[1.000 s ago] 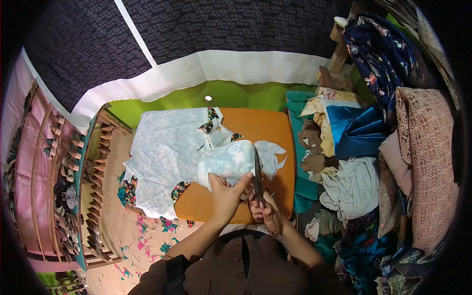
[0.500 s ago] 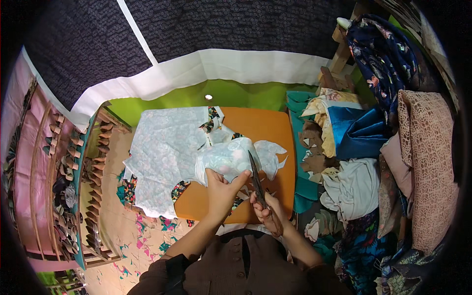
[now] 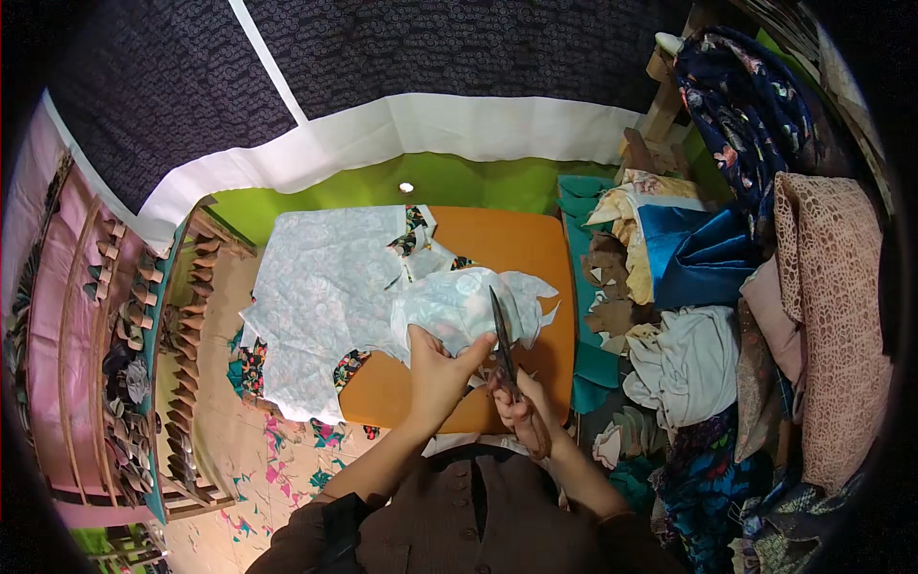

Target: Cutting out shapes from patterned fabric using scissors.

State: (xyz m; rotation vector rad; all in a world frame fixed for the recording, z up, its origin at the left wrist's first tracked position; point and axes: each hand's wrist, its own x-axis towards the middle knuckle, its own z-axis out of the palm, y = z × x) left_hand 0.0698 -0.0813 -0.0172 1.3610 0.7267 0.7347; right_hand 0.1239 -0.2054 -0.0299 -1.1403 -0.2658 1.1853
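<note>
My left hand (image 3: pixel 438 378) pinches the near edge of a pale, whitish fabric piece (image 3: pixel 435 304) and holds it raised over the orange tabletop (image 3: pixel 507 239). My right hand (image 3: pixel 521 413) is wrapped around the handles of a pair of dark metal scissors (image 3: pixel 505 337). Their blades point away from me and lie against the right part of the piece; whether they are parted is hard to see. To the left spreads a large pale cloth (image 3: pixel 316 287) with a faint pattern and cut, curved edges. Dark floral patches (image 3: pixel 251 368) show where cloth is turned over.
Heaped fabrics, among them a blue satin cloth (image 3: pixel 693 251) and a white cloth (image 3: pixel 684 368), crowd the right side. At the left stands a rack of shoe forms (image 3: pixel 186 364). Colourful scraps (image 3: pixel 277 469) litter the floor. A dark curtain (image 3: pixel 459 57) hangs at the back.
The fabric piece has shifted slightly right and lies more spread out. Both hands have moved a little to the right, the scissors with them.
</note>
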